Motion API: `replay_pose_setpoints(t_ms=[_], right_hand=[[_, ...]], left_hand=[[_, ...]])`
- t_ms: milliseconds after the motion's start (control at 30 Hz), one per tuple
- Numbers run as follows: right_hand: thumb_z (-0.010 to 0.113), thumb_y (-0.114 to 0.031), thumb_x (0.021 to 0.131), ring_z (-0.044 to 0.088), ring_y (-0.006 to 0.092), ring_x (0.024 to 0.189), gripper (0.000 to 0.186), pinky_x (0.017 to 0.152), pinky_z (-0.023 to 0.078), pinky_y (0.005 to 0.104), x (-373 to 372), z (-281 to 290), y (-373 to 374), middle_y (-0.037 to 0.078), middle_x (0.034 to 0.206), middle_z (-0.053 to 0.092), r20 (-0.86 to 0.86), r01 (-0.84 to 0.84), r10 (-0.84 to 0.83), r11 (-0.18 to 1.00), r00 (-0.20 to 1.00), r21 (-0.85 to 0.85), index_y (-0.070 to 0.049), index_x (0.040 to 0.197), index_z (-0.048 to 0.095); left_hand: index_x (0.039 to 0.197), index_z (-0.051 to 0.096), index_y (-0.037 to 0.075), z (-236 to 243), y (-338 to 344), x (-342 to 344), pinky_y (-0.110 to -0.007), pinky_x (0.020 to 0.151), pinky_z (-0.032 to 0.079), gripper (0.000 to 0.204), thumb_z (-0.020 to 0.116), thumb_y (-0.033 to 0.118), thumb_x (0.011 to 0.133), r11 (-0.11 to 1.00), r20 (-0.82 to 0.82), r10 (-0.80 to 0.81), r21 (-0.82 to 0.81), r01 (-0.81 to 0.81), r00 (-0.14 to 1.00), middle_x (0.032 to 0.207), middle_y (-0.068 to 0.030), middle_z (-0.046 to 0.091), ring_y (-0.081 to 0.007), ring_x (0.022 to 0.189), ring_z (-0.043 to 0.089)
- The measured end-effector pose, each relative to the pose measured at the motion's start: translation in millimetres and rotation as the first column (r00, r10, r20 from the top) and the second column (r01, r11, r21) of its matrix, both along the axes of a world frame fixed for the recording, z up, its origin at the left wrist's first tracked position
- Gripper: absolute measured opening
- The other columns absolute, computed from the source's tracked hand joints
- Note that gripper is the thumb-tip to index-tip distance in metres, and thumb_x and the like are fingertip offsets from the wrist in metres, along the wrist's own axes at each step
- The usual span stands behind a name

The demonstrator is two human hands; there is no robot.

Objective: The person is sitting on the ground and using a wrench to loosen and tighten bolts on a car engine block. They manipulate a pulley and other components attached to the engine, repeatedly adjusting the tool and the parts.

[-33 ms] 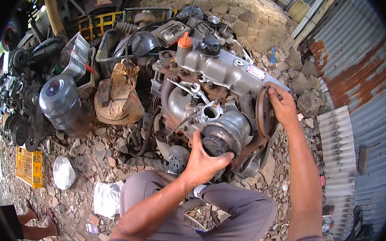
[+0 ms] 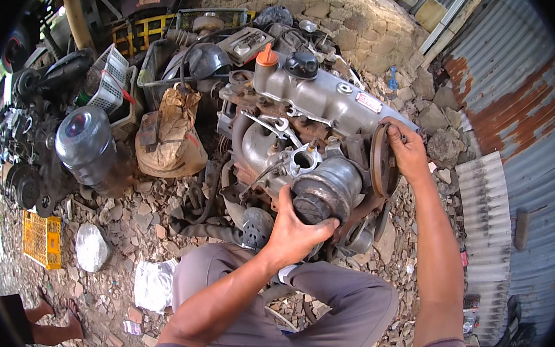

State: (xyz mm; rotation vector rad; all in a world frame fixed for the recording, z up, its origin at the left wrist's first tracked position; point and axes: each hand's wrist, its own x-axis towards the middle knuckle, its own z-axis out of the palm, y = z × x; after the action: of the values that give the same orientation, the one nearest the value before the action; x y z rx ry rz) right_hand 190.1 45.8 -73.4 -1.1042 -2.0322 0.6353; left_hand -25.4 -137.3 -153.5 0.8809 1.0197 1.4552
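A grey metal pump (image 2: 334,179) with a rounded reservoir and black cap (image 2: 310,209) is at the near right of an engine (image 2: 322,99). My left hand (image 2: 295,237) is closed round the reservoir's lower end, thumb by the cap. My right hand (image 2: 408,150) grips the upper rim of a rusty pulley (image 2: 378,165) beside the pump. Whether the pump is bolted on is hidden. Left of the pump is an open round port (image 2: 303,160). A spanner (image 2: 280,128) lies across the engine. An orange plug (image 2: 267,56) and a black filler cap (image 2: 301,64) top the valve cover.
A brown paper sack (image 2: 170,145) and a clear water jug (image 2: 87,142) stand left of the engine. Crates and loose parts fill the far left. Rusty corrugated sheeting (image 2: 512,94) borders the right. Another person's feet (image 2: 60,323) are at lower left. Broken rubble covers the ground.
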Motion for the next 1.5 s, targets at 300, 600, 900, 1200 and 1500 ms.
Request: replay_pose_setpoints(t_ms=[300,600,900,1200,1500], right_hand=[[0.053,-0.048,0.102,0.057,0.0141,0.108,0.051,0.098,0.043,0.0304,19.4,-18.7,-3.2,0.004,0.112,0.068,-0.034,0.022,-0.022,1.0,0.999,0.003,-0.003,0.124,0.065],[0.048,-0.053,0.103,0.059,0.0198,0.111,0.053,0.1,0.044,0.0347,23.8,13.0,-4.4,0.01,0.114,0.068,0.117,0.023,-0.005,0.987,0.993,-0.157,-0.007,0.122,0.069],[0.041,-0.058,0.103,0.063,0.0263,0.094,0.065,0.089,0.047,0.0416,19.0,7.4,35.5,0.018,0.097,0.068,0.106,0.391,-0.377,0.875,0.92,-0.285,-0.003,0.111,0.074],[0.046,-0.059,0.1,0.068,0.0227,0.056,0.067,0.049,0.049,0.0351,31.8,25.0,28.9,0.02,0.086,0.071,0.025,0.633,-0.635,0.764,0.772,-0.123,0.003,0.107,0.069],[0.053,-0.062,0.096,0.056,0.0136,0.059,0.075,0.05,0.046,0.0328,22.8,27.7,-85.2,0.021,0.115,0.065,0.334,0.533,-0.442,0.804,0.833,-0.264,0.002,0.134,0.056]], left_hand=[[0.139,0.022,-0.007,9.9,0.4,1.9,-0.038,0.101,0.045,0.098,0.086,0.02,0.07,1.0,-0.167,-0.011,0.024,0.016,0.986,0.124,-0.0226,0.051,-0.026,0.115,0.054],[0.131,0.034,-0.009,18.0,14.3,-9.9,-0.035,0.093,0.05,0.082,0.084,0.016,0.071,0.999,-0.128,0.012,0.037,-0.008,0.992,0.116,-0.018,0.057,-0.021,0.105,0.059],[0.129,0.035,-0.01,26.0,15.8,-18.5,-0.033,0.089,0.052,0.075,0.082,0.014,0.074,0.999,-0.029,-0.047,0.016,0.048,0.998,0.113,-0.0155,0.06,-0.018,0.1,0.062],[0.132,0.031,-0.013,25.3,13.4,-19.4,-0.035,0.091,0.052,0.087,0.084,0.023,0.073,0.998,-0.138,-0.051,-0.031,0.047,0.989,0.116,-0.02,0.06,-0.0223,0.105,0.062],[0.129,0.033,-0.012,17.7,16.5,-10.7,-0.037,0.091,0.052,0.088,0.087,0.028,0.072,0.999,-0.159,-0.012,0.039,0.019,0.987,0.115,-0.0229,0.06,-0.0253,0.103,0.063]])
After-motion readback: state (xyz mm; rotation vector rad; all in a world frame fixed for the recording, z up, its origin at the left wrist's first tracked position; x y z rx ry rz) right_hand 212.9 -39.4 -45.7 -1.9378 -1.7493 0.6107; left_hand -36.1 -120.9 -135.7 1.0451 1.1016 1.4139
